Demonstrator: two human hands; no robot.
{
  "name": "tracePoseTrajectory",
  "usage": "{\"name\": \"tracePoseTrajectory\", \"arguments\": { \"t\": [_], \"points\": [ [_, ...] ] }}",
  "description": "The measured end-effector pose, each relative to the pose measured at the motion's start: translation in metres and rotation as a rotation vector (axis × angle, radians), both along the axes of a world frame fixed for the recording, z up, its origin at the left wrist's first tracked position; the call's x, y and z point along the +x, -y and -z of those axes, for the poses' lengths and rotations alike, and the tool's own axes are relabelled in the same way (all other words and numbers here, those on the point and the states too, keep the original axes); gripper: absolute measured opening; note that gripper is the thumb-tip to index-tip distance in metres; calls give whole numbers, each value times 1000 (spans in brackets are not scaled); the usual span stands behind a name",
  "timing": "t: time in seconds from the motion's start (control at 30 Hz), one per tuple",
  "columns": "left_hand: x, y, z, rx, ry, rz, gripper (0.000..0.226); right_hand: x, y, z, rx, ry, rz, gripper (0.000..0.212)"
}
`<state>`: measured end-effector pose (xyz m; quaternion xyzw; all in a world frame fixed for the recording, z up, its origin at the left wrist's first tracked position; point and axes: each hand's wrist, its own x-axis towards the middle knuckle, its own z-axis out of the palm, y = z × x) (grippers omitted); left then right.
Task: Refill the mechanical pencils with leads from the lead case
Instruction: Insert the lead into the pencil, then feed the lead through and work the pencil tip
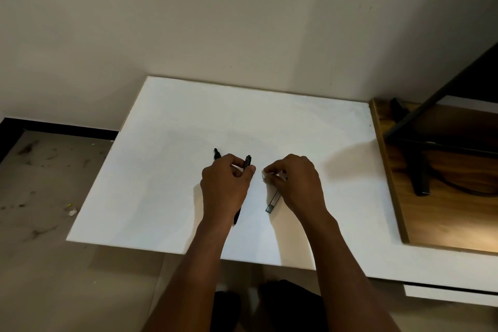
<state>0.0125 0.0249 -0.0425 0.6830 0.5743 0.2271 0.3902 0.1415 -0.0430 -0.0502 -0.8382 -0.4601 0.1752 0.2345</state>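
My left hand [225, 187] grips a black mechanical pencil [247, 161] held nearly upright. Its top end sticks out above my thumb and its tip shows below my wrist. A second black pencil [216, 153] lies on the white board [167, 170], mostly hidden behind my left hand. My right hand [295, 183] holds the slim lead case [273, 203], whose lower end pokes out under the palm. The curled fingertips pinch a small whitish piece [264, 176] that is too small to identify. The two hands are a few centimetres apart.
The white board lies over a white table against a beige wall. To the right is a wooden desk surface [444, 213] with a black stand [419, 167] and a cable. The floor lies to the left, and my knees show below the table's front edge.
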Motion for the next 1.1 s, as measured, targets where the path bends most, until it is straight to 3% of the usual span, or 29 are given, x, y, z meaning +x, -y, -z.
{"name": "tracePoseTrajectory", "arguments": {
  "t": [0.5, 0.9, 1.0, 1.1],
  "points": [
    [-2, -4, 0, -18, 28, -4, 21, -4, -4, 7, 57, 2, 20, 9],
    [-5, -5, 1, -22, 34, 7, 21, -12, -6, 2, -62, 102, -71, 13],
    [-5, -5, 1, -28, 44, 14, 20, -11, -5, -1, 47, -21, 17, 6],
    [-5, -6, 0, -39, 49, 47, 18, -6, -5, -8, 282, -288, 225, 5]
  ]
}}
